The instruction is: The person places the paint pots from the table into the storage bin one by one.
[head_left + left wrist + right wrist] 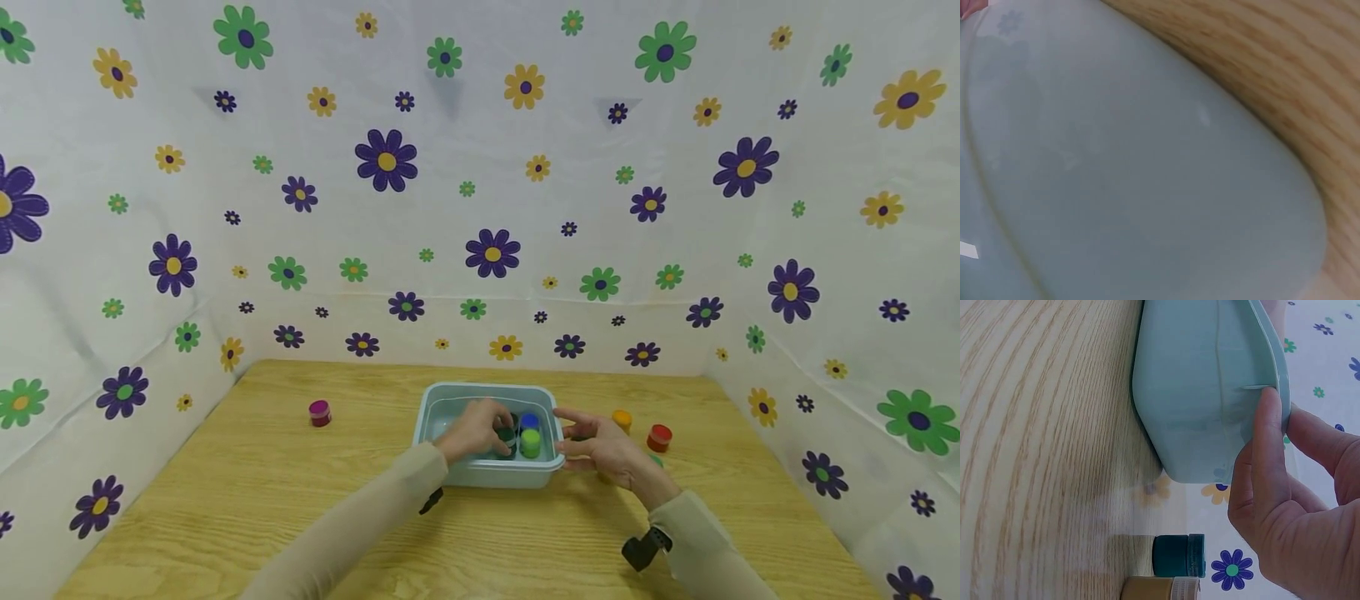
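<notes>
A pale blue plastic bin (pixel 491 476) sits on the wooden table. My left hand (pixel 472 428) reaches over its front wall and grips a dark green paint jar (pixel 507 444) inside, toward the right half. Beside that jar stand a blue-lidded jar (pixel 529 421) and a lime green jar (pixel 530 445); another dark jar is partly hidden behind my fingers. At the right end, my right hand (pixel 606 450) pinches the bin's rim, thumb and fingers on opposite sides of it in the right wrist view. The left wrist view is filled by the bin's outer wall (pixel 1147 156).
A magenta jar (pixel 319 413) stands alone on the left of the table. Right of the bin are an orange jar (pixel 622 420), a red jar (pixel 659 438) and a green lid (pixel 657 460) partly behind my wrist. A teal jar (pixel 1172 555) shows in the right wrist view. Flowered sheeting surrounds the table.
</notes>
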Tool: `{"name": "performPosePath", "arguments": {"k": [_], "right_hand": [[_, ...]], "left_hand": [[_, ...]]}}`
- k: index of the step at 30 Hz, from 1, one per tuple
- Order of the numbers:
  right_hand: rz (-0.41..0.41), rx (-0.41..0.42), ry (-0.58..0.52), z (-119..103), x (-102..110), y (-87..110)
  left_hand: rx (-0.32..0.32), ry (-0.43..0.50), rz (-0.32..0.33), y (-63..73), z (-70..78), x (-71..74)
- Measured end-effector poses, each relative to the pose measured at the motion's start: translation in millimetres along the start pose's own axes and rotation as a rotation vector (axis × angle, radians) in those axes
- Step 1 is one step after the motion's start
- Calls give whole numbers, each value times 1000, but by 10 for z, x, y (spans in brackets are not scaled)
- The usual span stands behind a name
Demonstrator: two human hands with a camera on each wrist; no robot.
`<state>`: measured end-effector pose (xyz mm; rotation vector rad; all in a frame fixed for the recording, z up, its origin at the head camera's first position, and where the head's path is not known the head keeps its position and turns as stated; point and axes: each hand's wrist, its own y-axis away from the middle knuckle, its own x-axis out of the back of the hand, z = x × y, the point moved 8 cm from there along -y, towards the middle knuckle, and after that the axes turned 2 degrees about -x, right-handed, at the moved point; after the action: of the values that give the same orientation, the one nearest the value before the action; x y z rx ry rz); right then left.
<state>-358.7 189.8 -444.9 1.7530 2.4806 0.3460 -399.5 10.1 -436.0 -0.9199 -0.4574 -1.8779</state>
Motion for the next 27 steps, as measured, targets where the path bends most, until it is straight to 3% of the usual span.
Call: {"name": "performPosePath", "arguments": {"k": [14,27], "right_hand": [[1,-7,12,2,-4,1],[23,-21,-1,-5,-3,-1]], "left_hand": [[19,-31,-47,-18,-30,-68],[0,-43,-16,-33,-10,-37]]}}
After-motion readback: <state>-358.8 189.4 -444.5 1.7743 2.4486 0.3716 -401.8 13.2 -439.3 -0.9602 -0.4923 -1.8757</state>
